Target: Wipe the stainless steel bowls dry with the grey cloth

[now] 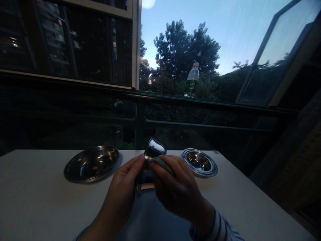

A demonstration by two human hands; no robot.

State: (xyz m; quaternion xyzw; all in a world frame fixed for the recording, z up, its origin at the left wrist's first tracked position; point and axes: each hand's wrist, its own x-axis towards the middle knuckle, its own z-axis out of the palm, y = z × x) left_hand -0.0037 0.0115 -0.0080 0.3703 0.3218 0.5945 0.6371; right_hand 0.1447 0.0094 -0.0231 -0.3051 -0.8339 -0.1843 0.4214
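Both my hands meet over the middle of a white table (32,201). My left hand (120,194) pinches the side of a small shiny steel cup (154,149), which is tilted with its base up and away from me. My right hand (178,187) is closed round a ribbed metal handle (164,165) that runs from the cup across my fingers. A dark reflective object (144,185) lies beneath the hands, mostly hidden. A wide steel plate (91,163) lies to the left and a smaller steel bowl (200,162) to the right, both apart from my hands.
A dark railing (190,102) runs behind the table's far edge, and a plastic water bottle (192,80) stands on it. An open window frame (276,57) juts in at the upper right. The table's right edge drops off near the bowl. The light is dim.
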